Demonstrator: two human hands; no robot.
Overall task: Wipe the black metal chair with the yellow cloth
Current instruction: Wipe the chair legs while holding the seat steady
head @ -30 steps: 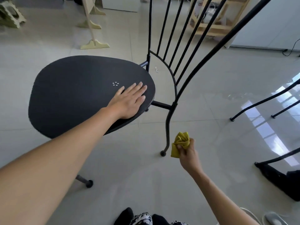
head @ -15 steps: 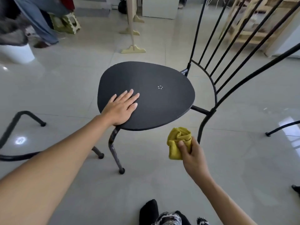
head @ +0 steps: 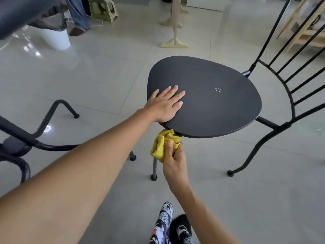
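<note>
The black metal chair stands on the tiled floor, its rounded seat in the middle and its barred back rising at the right. My left hand lies flat, fingers spread, on the seat's near left edge. Just below that edge my right hand grips the bunched yellow cloth. The cloth's top touches the underside rim of the seat, right above the front leg. Part of the cloth is hidden under the seat.
Another black metal chair frame stands at the left. A white bucket and a person's legs are at the far left. A wooden stand and a wooden shelf lie beyond. My feet are at the bottom.
The view has swung left, so the chair sits further right. My right hand has carried the cloth up to the seat's front underside. My left hand stays flat on the seat.
</note>
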